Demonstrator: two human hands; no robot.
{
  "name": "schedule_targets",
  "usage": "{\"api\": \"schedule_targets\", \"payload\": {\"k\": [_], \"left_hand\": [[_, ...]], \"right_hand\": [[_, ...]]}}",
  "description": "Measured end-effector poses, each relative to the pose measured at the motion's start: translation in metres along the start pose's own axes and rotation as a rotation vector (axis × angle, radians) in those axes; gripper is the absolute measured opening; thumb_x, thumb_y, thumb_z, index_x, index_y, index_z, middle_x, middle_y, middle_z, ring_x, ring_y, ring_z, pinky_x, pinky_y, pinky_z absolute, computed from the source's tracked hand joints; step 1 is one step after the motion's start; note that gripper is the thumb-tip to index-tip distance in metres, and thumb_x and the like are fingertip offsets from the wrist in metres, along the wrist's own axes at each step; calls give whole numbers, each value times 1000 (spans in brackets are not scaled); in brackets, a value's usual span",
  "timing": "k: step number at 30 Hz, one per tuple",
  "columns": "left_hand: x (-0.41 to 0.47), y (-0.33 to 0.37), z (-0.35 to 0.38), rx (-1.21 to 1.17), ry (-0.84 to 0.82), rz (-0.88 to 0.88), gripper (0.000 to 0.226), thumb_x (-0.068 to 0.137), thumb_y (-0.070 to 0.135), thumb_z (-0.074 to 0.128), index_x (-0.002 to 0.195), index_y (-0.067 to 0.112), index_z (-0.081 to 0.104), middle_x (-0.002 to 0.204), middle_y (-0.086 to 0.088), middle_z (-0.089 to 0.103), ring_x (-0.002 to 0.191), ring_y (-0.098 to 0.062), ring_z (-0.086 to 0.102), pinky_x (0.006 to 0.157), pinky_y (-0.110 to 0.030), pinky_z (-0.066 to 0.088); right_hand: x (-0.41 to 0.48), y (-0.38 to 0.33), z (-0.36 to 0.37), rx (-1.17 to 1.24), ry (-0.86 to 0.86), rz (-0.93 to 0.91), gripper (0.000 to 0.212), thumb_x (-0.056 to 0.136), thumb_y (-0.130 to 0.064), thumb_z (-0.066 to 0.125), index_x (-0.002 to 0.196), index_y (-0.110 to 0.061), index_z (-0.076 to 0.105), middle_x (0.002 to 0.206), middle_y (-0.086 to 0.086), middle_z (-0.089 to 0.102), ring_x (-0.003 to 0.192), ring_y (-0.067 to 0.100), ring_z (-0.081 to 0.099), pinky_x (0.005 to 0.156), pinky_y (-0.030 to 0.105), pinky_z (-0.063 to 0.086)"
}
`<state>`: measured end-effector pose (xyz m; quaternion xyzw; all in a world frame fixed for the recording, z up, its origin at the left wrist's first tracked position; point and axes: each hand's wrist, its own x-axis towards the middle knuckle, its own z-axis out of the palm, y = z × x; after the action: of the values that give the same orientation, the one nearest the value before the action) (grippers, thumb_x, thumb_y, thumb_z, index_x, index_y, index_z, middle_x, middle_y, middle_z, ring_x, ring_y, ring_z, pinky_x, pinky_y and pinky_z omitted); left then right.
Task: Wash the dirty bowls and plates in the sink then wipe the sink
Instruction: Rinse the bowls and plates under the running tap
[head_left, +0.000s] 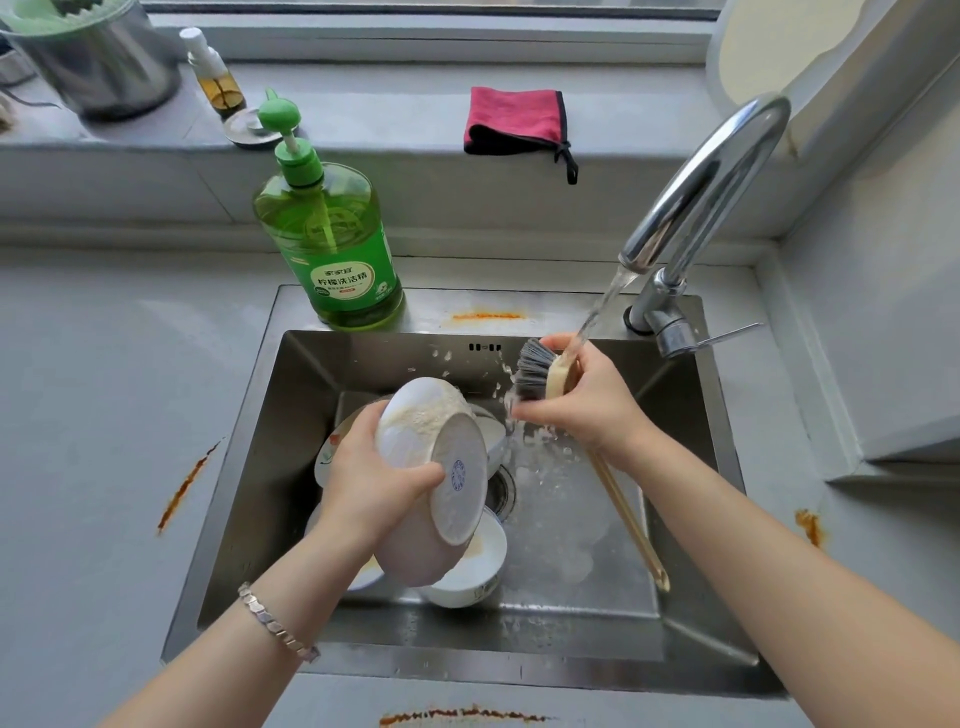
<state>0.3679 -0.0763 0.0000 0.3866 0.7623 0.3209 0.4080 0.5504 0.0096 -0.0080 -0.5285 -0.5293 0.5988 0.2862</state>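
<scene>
My left hand (371, 480) grips a white bowl (441, 447) tilted on its side over the steel sink (249, 467), its foot ring with a blue mark facing me and foam on its outer wall. My right hand (587, 400) holds a long-handled dish brush (535, 371) by its head, grey bristles pointing left, under the water stream from the faucet (711, 182). The brush handle runs down towards the sink's right front. Below the held bowl lie more white bowls (467, 577) and a patterned plate (332, 447), partly hidden.
A green pump bottle of dish soap (332, 244) stands on the sink's back rim. A pink and black cloth (514, 122) lies on the window ledge, with a small spray bottle (215, 73) and a metal pot (98, 62) at the left. Orange stains mark the grey counter (104, 389).
</scene>
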Motion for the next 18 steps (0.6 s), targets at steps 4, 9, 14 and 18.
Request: {"api": "schedule_targets", "payload": {"k": [4,9,14,18], "left_hand": [[-1,-2,-1,0,-5,4,52,68,2,73,106,29,50,89,17,55,85,-10,53,66,-22,40],[-2,-5,-3,1,-3,6,52,68,2,72,107,29,50,88,17,55,87,-11,53,69,-23,40],[-3,-8,-7,10,-1,9,53,68,3,73,107,31,48,91,13,54,91,-13,53,62,-16,39],[-4,-8,-8,9,3,8,53,68,3,73,105,32,48,89,17,53,90,-13,53,61,-15,39]], "right_hand": [[3,6,1,-121,110,6,44,68,-14,80,105,-12,56,89,6,66,81,19,64,73,32,52],[4,2,6,-270,119,36,32,74,-31,76,85,-21,48,77,2,60,75,14,58,70,22,45],[1,-4,4,-180,123,62,38,78,-44,69,89,-10,55,69,-1,61,60,12,59,65,29,48],[6,-2,1,-156,125,105,24,77,-18,70,94,-7,57,82,9,66,72,23,64,66,37,54]]}}
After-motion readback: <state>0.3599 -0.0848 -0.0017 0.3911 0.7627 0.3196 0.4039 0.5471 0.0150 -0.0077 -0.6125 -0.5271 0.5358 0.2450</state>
